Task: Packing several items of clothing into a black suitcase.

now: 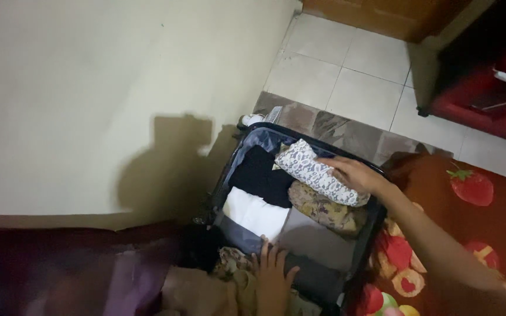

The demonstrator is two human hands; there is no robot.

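Head view looks steeply down at an open dark suitcase [376, 228] lying on the floor beside a pale wall [89, 88], its long axis running from the lower edge of the frame up toward the tiled floor [346, 70]. Right hand [355, 174] lies flat, fingers extended and only slightly spread, on top of a rolled white patterned cloth [311, 169]; it presses on the roll but does not close around it. That roll sits in the far right part of the suitcase, and its long axis slants from upper left to lower right, one end pointing toward the suitcase's far corner and the other toward the right wall of the case. Just below it, touching, lies a rolled brownish patterned cloth [323, 209] on much the same slant. To the left are a folded black garment [259, 172] and, nearer the camera, a folded white garment [254, 213]. Left hand [273, 275] rests open, fingers splayed, at the near edge of the case on a crumpled beige fabric [229, 275], holding nothing. A red mat [487, 234] with a fruit print lies to the right of the suitcase.
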